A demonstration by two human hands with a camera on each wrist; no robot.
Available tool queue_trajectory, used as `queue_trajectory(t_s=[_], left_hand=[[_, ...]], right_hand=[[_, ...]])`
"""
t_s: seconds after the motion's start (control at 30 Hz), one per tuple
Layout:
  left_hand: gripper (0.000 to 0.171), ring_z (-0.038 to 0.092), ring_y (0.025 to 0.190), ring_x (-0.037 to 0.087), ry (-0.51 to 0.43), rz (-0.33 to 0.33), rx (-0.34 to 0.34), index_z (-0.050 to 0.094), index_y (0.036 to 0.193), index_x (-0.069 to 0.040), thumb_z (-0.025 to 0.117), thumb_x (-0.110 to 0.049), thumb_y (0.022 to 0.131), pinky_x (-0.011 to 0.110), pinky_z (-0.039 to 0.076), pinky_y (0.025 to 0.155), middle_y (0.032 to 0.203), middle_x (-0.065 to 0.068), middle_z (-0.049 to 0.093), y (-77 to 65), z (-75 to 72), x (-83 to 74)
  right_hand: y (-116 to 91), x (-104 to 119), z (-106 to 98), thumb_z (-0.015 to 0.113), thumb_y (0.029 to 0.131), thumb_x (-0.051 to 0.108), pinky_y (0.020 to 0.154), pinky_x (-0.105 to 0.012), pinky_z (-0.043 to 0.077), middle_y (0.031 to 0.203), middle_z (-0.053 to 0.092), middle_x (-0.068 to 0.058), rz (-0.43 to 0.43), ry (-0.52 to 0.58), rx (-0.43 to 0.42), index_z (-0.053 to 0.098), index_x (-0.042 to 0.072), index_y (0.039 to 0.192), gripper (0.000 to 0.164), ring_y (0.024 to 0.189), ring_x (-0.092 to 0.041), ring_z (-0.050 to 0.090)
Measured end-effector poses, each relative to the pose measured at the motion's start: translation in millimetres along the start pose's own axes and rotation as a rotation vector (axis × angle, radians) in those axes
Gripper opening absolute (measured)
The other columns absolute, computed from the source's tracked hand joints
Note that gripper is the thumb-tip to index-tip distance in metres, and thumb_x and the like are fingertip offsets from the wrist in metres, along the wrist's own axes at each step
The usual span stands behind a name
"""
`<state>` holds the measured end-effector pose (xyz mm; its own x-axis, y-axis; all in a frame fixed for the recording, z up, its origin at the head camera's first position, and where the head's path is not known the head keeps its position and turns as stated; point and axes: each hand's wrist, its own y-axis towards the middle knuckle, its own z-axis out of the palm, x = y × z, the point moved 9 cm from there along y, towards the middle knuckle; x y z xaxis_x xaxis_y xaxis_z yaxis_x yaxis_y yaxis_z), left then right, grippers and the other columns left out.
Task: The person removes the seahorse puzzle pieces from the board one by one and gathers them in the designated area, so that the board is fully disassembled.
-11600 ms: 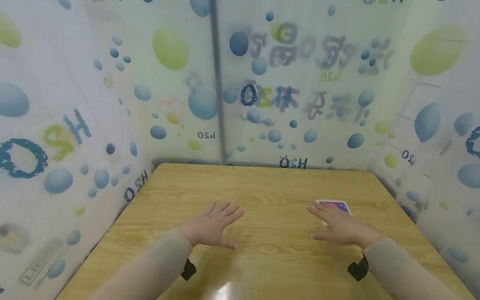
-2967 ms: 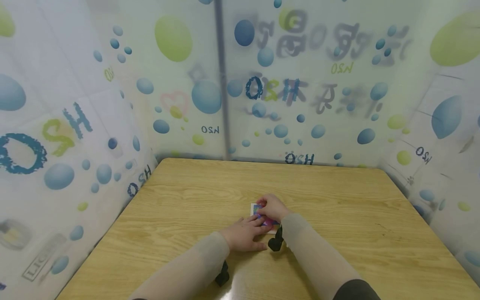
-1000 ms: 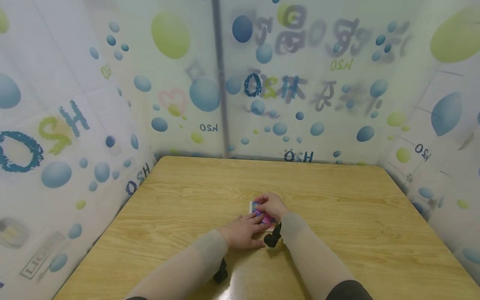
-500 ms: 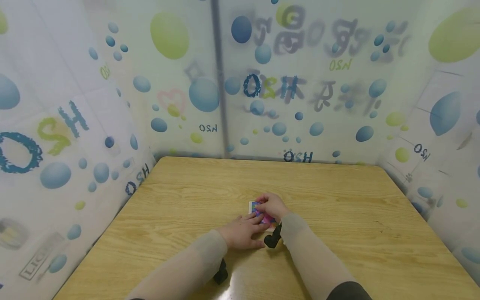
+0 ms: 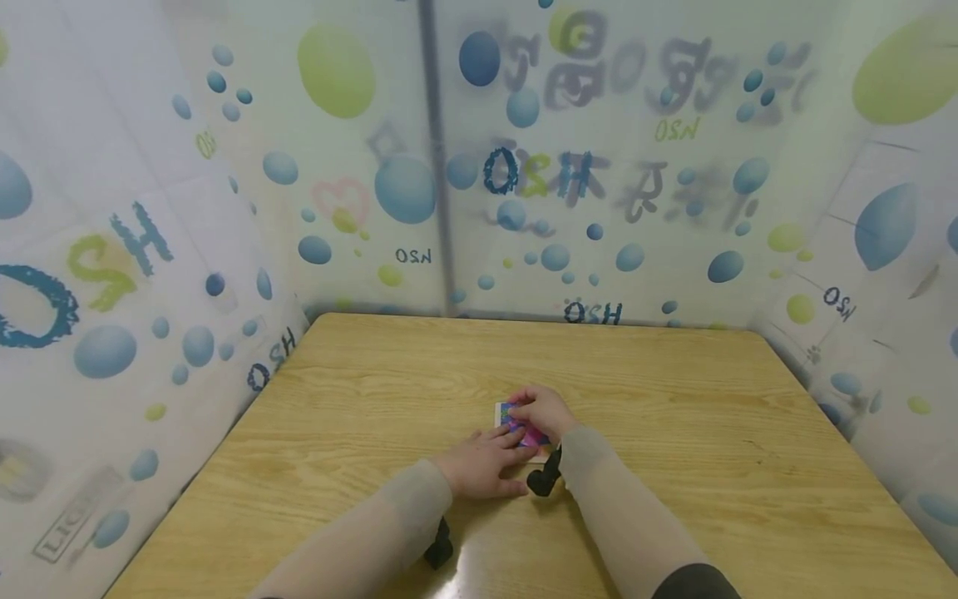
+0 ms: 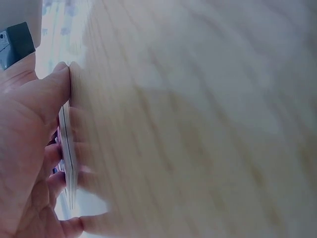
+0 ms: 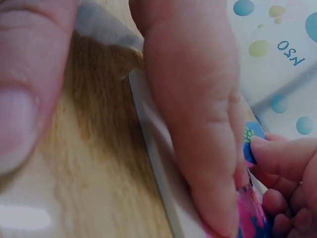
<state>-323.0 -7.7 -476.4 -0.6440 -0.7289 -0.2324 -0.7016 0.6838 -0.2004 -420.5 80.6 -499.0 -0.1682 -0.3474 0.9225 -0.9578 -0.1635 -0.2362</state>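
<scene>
A thin picture board (image 5: 500, 413) with a white border and a blue and pink picture lies on the table in the middle of the head view. My left hand (image 5: 482, 467) rests across it with fingers spread, its thumb on the table. In the left wrist view the board's layered edge (image 6: 69, 153) shows under those fingers. At the board's far part, my right hand (image 5: 544, 413) has curled fingers, and its thumb is against a small blue piece (image 7: 249, 144) with a green pattern, which looks pinched. My hands cover much of the picture.
The wooden table (image 5: 359, 374) extends around the board on all sides. Patterned curtain walls (image 5: 636, 150) stand behind it and at both sides. A black wrist camera (image 5: 544, 474) under the right wrist sits close to my left hand.
Since the earliest frame, the board has come from the right to the middle, and both hands have moved from apart onto it. Over the last three seconds the hands barely move.
</scene>
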Motion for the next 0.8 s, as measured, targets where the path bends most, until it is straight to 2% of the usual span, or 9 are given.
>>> queue_trajectory(t_s=[0.8], left_hand=[[0.065,0.012,0.147,0.023,0.006,-0.008,0.010,0.033,0.150,-0.031,0.047,-0.060,0.093,0.060,0.023,0.111,0.159,0.000,0.018,1.1,0.9,0.9]], right_hand=[[0.7,-1.3,-1.4,0.067,0.089,0.010,0.071,-0.029,0.050,0.101,0.063,-0.009,-0.025,0.017,0.008,0.070,0.008,0.105,0.017,0.091,-0.022,0.058]])
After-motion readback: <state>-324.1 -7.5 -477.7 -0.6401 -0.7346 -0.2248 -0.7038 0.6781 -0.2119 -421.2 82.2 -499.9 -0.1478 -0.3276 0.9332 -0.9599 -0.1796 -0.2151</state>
